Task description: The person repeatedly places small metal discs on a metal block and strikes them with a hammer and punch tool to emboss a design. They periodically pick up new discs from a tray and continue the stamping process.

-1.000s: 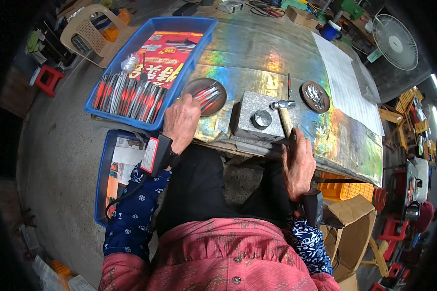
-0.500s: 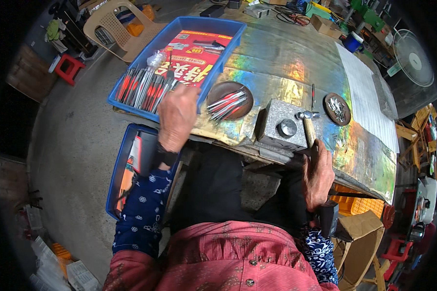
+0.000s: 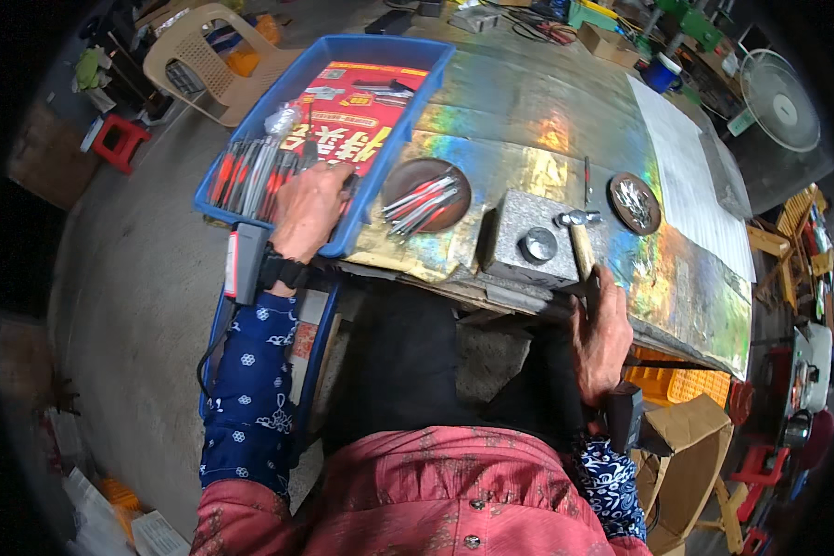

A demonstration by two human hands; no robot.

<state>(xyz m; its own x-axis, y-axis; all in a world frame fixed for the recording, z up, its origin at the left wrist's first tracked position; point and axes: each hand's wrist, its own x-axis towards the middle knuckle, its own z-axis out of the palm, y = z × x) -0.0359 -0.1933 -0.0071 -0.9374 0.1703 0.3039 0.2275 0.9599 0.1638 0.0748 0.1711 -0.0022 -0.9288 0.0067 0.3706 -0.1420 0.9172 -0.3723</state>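
My left hand (image 3: 311,206) reaches into a blue plastic tray (image 3: 380,157) and rests on a heap of thin red-and-silver metal pieces (image 3: 250,171); whether it grips one is hidden. My right hand (image 3: 600,334) is closed around the wooden handle of a small hammer (image 3: 579,232), whose head lies on a grey stone block (image 3: 528,241) with a round metal die set in it. A brown dish (image 3: 426,195) with several of the thin pieces sits between the tray and the block.
A second brown dish (image 3: 635,202) of small metal bits lies right of the block on the iridescent metal-covered bench (image 3: 547,111). Another blue tray (image 3: 315,352) sits low by my left arm. A plastic chair (image 3: 204,51), red stool (image 3: 111,144), fan (image 3: 778,102) and cardboard box (image 3: 686,473) stand around.
My left hand has moved left from beside the brown dish into the blue tray. My right hand has kept hold of the hammer at the block.
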